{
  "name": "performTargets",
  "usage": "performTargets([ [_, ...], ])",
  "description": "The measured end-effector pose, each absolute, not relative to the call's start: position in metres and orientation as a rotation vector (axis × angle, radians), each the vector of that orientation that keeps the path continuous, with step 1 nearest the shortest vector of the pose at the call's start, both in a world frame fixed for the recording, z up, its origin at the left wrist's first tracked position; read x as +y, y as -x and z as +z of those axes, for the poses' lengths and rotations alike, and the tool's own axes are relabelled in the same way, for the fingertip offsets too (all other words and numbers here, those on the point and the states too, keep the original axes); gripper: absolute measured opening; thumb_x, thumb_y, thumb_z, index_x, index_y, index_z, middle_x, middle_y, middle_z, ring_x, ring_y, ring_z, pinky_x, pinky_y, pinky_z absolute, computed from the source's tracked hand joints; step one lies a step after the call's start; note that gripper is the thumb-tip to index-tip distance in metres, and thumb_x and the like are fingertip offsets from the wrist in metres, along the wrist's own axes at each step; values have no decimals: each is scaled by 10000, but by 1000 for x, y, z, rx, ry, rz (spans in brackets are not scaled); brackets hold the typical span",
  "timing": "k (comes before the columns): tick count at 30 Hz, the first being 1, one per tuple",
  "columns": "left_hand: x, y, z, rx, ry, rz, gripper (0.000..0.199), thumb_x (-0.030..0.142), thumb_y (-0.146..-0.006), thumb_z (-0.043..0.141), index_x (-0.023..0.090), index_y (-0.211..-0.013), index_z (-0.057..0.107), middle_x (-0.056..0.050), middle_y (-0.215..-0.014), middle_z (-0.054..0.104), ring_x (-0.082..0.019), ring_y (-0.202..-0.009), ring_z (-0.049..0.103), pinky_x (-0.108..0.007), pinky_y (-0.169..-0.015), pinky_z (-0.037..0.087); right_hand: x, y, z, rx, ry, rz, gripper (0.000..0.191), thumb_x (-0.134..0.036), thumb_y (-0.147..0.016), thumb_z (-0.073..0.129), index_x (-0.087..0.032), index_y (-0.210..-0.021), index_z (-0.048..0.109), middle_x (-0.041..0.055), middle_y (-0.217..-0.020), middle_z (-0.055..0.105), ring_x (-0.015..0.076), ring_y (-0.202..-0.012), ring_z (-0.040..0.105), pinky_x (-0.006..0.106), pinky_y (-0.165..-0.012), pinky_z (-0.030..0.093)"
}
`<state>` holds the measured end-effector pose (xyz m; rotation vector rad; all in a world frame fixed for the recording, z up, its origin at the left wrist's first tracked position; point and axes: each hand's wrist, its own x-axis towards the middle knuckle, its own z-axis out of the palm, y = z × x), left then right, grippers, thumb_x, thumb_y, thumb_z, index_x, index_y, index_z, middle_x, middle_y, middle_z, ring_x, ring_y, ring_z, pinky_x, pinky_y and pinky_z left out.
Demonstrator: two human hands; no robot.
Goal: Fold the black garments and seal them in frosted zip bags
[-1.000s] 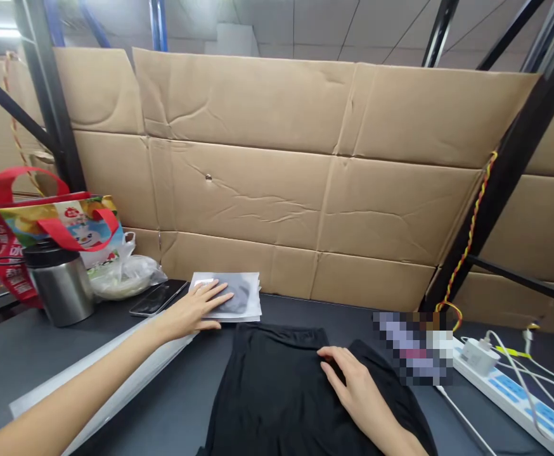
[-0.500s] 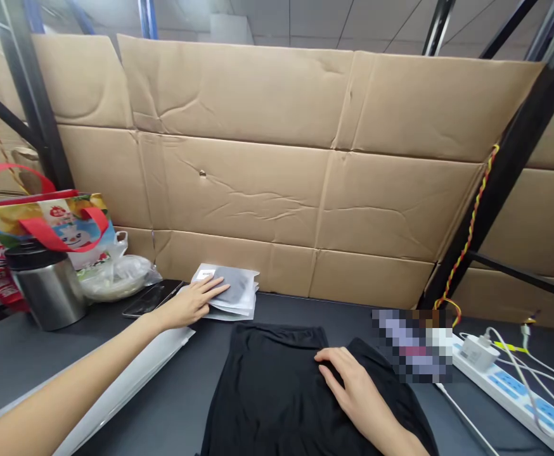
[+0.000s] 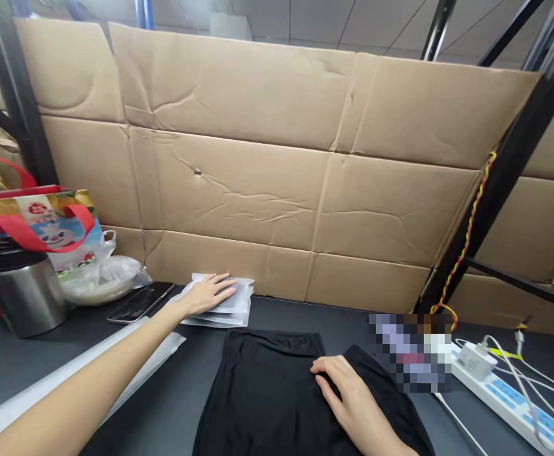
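Black cloth pants lie spread on the dark table at the front centre, waistband toward the cardboard. My right hand rests on their right part, fingers slightly bent and apart, holding nothing. Farther back, my left hand lies with spread fingers on top of a small stack of translucent plastic packets beside the cardboard wall. Under my left forearm are long white plastic bags lying on the table.
A steel cup, a colourful bag with red handles, a clear plastic bag and a phone stand or lie at the left. At the right are a power strip with white cables and a pixelated item. Cardboard rises behind.
My left hand has shifted slightly farther onto the packets and covers more of their top. My right hand stays on the pants. The view has turned a little to the right.
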<state>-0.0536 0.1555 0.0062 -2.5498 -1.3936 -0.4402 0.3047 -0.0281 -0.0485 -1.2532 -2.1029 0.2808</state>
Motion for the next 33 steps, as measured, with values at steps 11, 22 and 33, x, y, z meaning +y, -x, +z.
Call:
performTargets([
  [11,159,54,-13,-1333,2594,-531,258,397,-968,450,312,-1141,621,-11,-1269,602,-240,-1196,498,-417,-994,388,-30,-300,-45,-2099,1250,360,194,-163,-941,425,-264,-1007,577,29,-1017,604,193,-979,565,326,-876,464],
  [22,89,40,-3,-1325,2538,-725,300,317,-971,368,199,-1083,620,-99,-1135,614,-258,-1096,513,-431,-974,356,-30,-295,-36,-2116,1192,333,189,-199,-940,448,-269,-1027,600,13,-1008,638,184,-971,577,335,-918,446],
  [33,47,36,-30,-1445,2647,-757,23,236,-820,585,224,-832,570,-28,-848,616,-256,-840,565,-355,-748,418,45,-292,-49,-1969,1283,233,111,-247,-825,577,-241,-901,658,41,-858,649,228,-827,614,359,-777,491],
])
